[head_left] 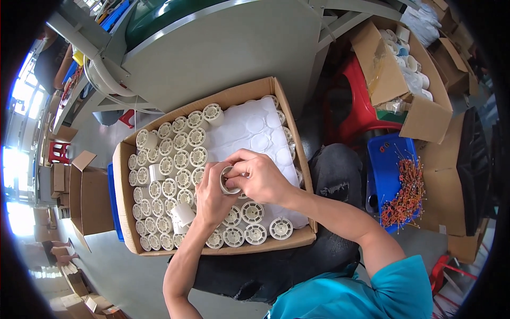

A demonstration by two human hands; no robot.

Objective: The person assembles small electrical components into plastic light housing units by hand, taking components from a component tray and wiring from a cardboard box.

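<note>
My left hand [210, 195] is closed around a small white plastic cup [223, 182], its open end facing up. My right hand [264, 178] has its thumb and fingers pinched together inside the cup's opening; what they hold, if anything, is hidden. Both hands are above a large cardboard box [124, 204] resting by my lap. Rows of white cylindrical cups with slotted round ends [181, 158] fill its left and near parts. A white sheet with round imprints [241, 133] covers much of the right part. One cup [183, 213] lies tipped on the others beside my left wrist.
At right, a blue bin [376, 151] holds a tangle of red-orange wired parts [402, 196]. Behind it, an open carton [383, 85] of white cups is by a red stool [353, 98]. A grey machine panel [228, 58] stands ahead; another carton [93, 199] is at left.
</note>
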